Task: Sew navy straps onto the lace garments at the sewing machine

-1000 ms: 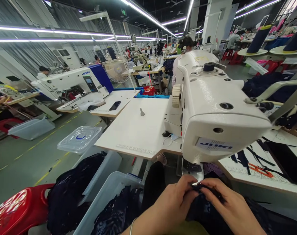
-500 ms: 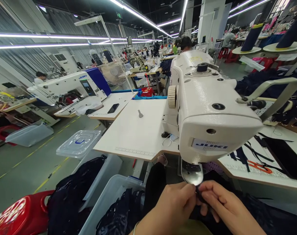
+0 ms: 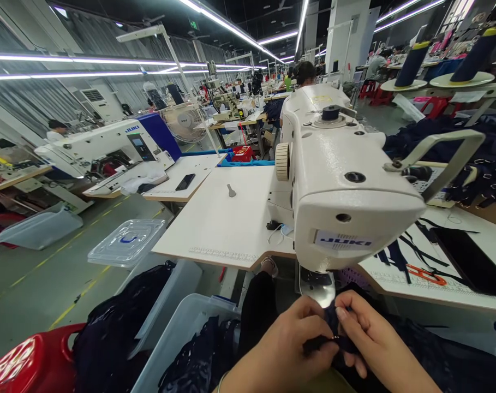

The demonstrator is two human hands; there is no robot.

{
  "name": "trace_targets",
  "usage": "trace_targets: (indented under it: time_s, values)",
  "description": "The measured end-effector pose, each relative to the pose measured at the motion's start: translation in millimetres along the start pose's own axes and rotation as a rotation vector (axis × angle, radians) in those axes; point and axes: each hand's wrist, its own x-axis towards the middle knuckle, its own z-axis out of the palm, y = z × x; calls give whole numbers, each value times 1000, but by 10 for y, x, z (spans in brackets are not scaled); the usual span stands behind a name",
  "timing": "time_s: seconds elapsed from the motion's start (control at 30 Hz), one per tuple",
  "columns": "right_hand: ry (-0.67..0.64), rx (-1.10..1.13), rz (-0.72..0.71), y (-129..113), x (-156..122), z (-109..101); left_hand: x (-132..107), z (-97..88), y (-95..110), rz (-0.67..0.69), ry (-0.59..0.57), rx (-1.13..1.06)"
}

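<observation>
Both my hands are just below the head of a white JUKI sewing machine (image 3: 346, 185), in front of its rounded metal plate (image 3: 322, 289). A narrow dark navy strap (image 3: 332, 321) runs between them, with a small shiny metal piece (image 3: 335, 338) on it. My left hand (image 3: 299, 338) is closed, pinching the strap from the left. From the right, my right hand (image 3: 368, 333) grips it between thumb and forefinger, its other fingers curled below. My fingers partly cover the strap, and the metal piece is too small to make out exactly.
A white worktable (image 3: 215, 218) with a small grey metal piece (image 3: 231, 190) lies left of the machine. Scissors with orange handles (image 3: 425, 274), dark straps and a black tablet (image 3: 472, 259) lie right. Plastic bins (image 3: 182, 316) of dark fabric and a red stool (image 3: 30, 360) stand lower left.
My hands have spread slightly apart, and my left hand has turned, exposing more of the strap and a shiny metal piece. The view has shifted a little.
</observation>
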Motion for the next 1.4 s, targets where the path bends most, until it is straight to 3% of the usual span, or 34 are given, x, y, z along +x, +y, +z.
trace_targets:
  time_s: [0.07, 0.17, 0.3, 0.43, 0.6, 0.63, 0.73, 0.83, 0.93, 1.07, 1.23, 1.4]
  values:
    - [-36, 27, -11, -18, 11, -23, -16, -9, -27, 59, 2, -56]
    - [17, -33, -93, -58, 0, -117, -29, -5, -60, 47, -5, -118]
    - [59, -304, -228, -70, -14, -264, -38, 22, -105, -149, 121, -285]
    - [90, -495, -364, -50, 36, -302, -33, 36, -112, -275, 151, -478]
    - [539, -570, -824, 36, 33, -272, 1, 62, -100, -317, 294, -447]
    - [543, -557, -854, 70, 16, -263, 6, 72, -103, -332, 313, -447]
    - [384, -516, -800, 187, -20, -202, 12, 114, -118, -349, 342, -448]
    - [421, -445, -748, 282, 4, -93, 9, 176, -131, -266, 342, -417]
    - [475, -270, -742, 337, 52, 7, 2, 248, -146, -79, 351, -270]
    - [490, -97, -834, 375, 102, 74, -19, 326, -179, 118, 413, -45]
    - [458, -73, -990, 353, 138, 76, -53, 367, -208, 174, 445, 37]
    - [417, -222, -1018, 374, 126, 3, -36, 353, -207, 208, 440, -21]
